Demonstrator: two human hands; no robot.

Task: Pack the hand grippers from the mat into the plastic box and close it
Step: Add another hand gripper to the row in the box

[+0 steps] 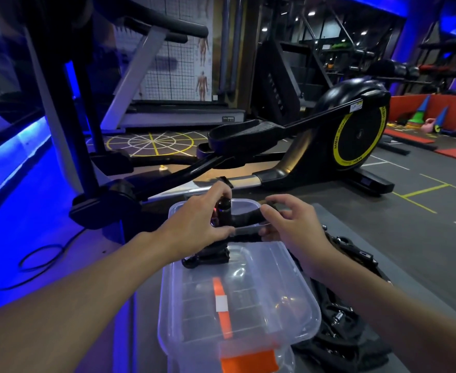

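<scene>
a black hand gripper (225, 214) is held up between two bare hands over the far end of a clear plastic box (175, 219), its handles spread apart. the left hand (194, 224) is closed around one upright handle, fingers curled over its top and thumb underneath; the right hand (291, 224) pinches the other handle, which points to the right, between thumb and fingertips. below the hands, more black grippers (208, 255) lie in a heap just past the near edge of a clear lid (262, 281) with an orange latch (248, 360) and an orange strip (221, 305) down its middle; the lid lies flat nearest the camera and covers part of what is beneath it. whether the heap sits inside the box or on the mat cannot be told, as the hands and the lid stand in the way. to the right of the lid, a dark tangle of grippers with metal springs (339, 316) lies on a grey mat (399, 267), partly hidden by the right forearm. beyond the box stands a black elliptical trainer (350, 130) with a yellow-ringed flywheel, its pedal and bars crossing right behind the hands. a treadmill (167, 76) stands further back on the left, before an anatomy poster (202, 63) on a gridded wall. a black cable (33, 265) loops on the blue-lit floor at left, and coloured cones (423, 111) sit at far right.
</scene>
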